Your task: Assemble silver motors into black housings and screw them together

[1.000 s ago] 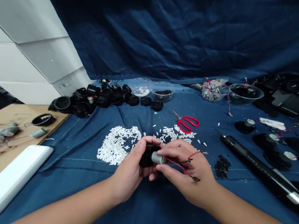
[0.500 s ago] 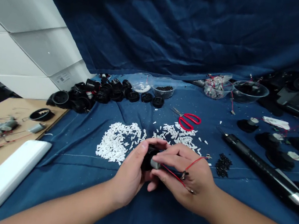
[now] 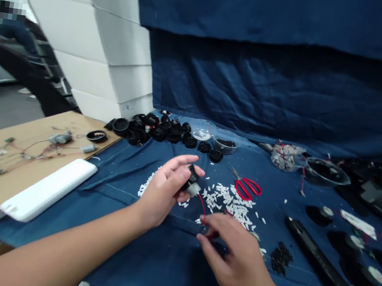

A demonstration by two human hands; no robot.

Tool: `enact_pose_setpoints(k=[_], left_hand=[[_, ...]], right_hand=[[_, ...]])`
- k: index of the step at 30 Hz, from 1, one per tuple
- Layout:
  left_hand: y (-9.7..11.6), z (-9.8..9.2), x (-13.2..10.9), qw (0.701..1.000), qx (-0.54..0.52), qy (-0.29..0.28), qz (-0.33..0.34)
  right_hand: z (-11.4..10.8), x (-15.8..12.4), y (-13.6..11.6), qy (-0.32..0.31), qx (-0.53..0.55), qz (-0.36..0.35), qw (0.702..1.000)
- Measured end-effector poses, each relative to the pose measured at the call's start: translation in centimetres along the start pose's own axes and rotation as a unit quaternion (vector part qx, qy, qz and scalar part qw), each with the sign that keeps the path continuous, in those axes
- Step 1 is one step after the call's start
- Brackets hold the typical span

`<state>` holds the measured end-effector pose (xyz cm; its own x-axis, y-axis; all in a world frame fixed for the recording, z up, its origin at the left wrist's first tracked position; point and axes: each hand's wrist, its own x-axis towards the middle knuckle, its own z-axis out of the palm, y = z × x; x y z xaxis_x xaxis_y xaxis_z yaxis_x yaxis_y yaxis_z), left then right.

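Note:
My left hand (image 3: 166, 189) is closed around a black round plastic part (image 3: 192, 174), with a small grey motor (image 3: 194, 190) projecting from it toward the lower right. A thin red wire (image 3: 202, 203) runs from the motor down to the fingertips of my right hand (image 3: 229, 250). Those fingers are bent around the wire's lower end, where a small dark piece shows between thumb and forefinger. Behind the hands, small white plastic pieces (image 3: 223, 199) lie scattered on the blue cloth (image 3: 123, 221).
Red-handled scissors (image 3: 247, 188) lie behind the white pieces. To the right are a heap of small black screws (image 3: 280, 258) and a long black electric screwdriver (image 3: 329, 271). Black housings (image 3: 164, 130) and clear bowls (image 3: 226, 143) stand at the back. A white power bank (image 3: 49, 189) lies left.
My right hand has moved off the motor, down and away, to the wire. My left hand has tilted the part and risen slightly. The camera has turned left, showing a person in the background.

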<state>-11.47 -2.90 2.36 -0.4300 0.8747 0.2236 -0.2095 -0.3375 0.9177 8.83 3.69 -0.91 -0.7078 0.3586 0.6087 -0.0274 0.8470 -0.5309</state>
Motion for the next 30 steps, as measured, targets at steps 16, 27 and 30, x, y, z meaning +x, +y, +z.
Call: enact_pose_setpoints(k=[16,27,30], left_hand=[[0.1,1.0,-2.2,0.784,0.361,-0.156,0.481],[-0.1,2.1,-2.9,0.890,0.257,-0.221,0.306],[-0.2,2.4,-3.0,0.912,0.209,-0.222,0.274]], right_hand=[[-0.5,-0.1,0.4,0.006,-0.022,-0.046,0.999],[0.4,0.0,0.1,-0.008,0.033,-0.019,0.999],[-0.1,0.5,-0.4,-0.034,0.042,-0.014,0.998]])
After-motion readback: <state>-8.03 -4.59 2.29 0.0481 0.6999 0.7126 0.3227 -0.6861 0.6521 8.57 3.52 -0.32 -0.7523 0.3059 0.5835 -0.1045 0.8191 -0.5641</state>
